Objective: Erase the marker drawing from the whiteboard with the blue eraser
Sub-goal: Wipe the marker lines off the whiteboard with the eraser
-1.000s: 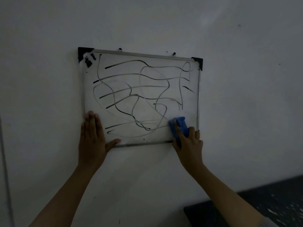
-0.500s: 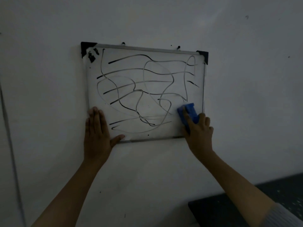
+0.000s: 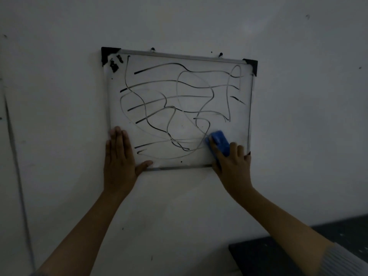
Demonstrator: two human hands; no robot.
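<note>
A small framed whiteboard point(image 3: 247, 116) hangs on a white wall, covered with looping black marker lines point(image 3: 175, 108). My left hand point(image 3: 119, 158) lies flat over the board's lower left corner, fingers together, thumb along the bottom rail. My right hand point(image 3: 233, 166) presses a blue eraser point(image 3: 220, 143) against the lower right part of the board, at the end of the lowest lines. The strip of board to the right of the eraser shows no lines.
Black plastic corner caps point(image 3: 108, 53) and two wall hooks point(image 3: 153, 49) hold the board's top. A dark speckled surface point(image 3: 298, 253) fills the lower right corner. A dark vertical line point(image 3: 15, 136) runs down the wall at the left.
The right hand with the eraser went up the board's right side, then came back down and a little left. The left hand stayed on the lower left corner.
</note>
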